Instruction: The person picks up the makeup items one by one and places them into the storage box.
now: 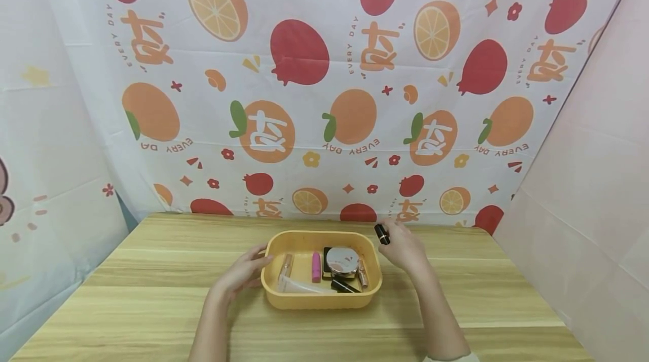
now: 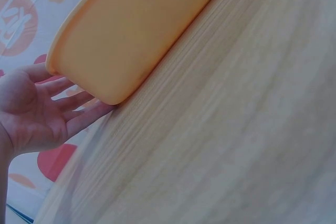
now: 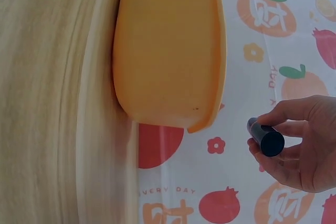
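A yellow plastic bin with rounded corners stands on the table. My left hand holds its left end, thumb over the rim and the other fingers along the outer wall, as the left wrist view also shows. Beyond the bin's right end, my right hand pinches a black lipstick with a gold band between thumb and fingers. Inside the bin lie a pink tube, a round silver compact over a black square case, a black tube, a pale squeeze tube and slim gold-toned tubes.
The light wood-grain table runs back to a white fruit-print cloth. Pale cloth panels hang at the left and right sides.
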A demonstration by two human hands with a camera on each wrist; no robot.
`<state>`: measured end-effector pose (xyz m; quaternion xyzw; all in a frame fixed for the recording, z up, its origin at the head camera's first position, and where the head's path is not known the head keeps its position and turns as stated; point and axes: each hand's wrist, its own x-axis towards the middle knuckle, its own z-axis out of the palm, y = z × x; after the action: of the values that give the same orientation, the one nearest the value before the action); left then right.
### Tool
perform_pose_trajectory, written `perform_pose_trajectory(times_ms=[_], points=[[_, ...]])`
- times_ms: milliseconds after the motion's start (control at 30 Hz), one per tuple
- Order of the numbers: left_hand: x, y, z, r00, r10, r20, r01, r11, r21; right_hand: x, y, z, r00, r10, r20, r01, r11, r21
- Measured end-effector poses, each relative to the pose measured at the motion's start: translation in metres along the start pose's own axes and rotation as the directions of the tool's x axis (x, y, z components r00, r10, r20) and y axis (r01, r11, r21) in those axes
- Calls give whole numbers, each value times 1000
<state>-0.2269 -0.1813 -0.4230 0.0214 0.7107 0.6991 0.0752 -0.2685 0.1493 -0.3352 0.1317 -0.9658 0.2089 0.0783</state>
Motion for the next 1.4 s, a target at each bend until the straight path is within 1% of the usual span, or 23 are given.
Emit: perform_pose_trajectory(times_ms=[100, 300, 433, 600, 767, 900, 1133, 1400], points=[[0, 0, 1, 1000, -7, -10, 7, 1000, -1, 0, -2, 1, 1000, 5, 8, -5, 1000, -2], [0, 1, 1, 1000, -5, 6, 5, 1000, -3, -1, -8, 3, 1000, 0, 15, 0, 1000, -5], [-1, 1, 1, 1000, -5, 14, 5, 1000, -5, -2, -12, 5, 1000, -30, 8, 30, 1000, 8], [0, 1, 1, 1000, -3, 14, 4, 1000, -6, -4, -15, 10, 997, -81, -3, 81, 997, -6], [1, 0, 1, 1000, -8, -6, 8, 1000, -5, -5, -17, 13, 995, -103, 6, 103, 995, -11], [1, 0, 0, 1000, -8, -9, 8, 1000, 1, -6, -21, 13, 993, -118, 12, 118, 993, -9], [1, 1, 0, 1000, -2, 2, 2, 1000, -7, -5, -28, 17, 990, -133, 46, 133, 991, -9], [2, 1, 1, 1000, -9, -9, 9, 1000, 0, -5, -38, 26, 981, -165, 100, 167, 986, -10]])
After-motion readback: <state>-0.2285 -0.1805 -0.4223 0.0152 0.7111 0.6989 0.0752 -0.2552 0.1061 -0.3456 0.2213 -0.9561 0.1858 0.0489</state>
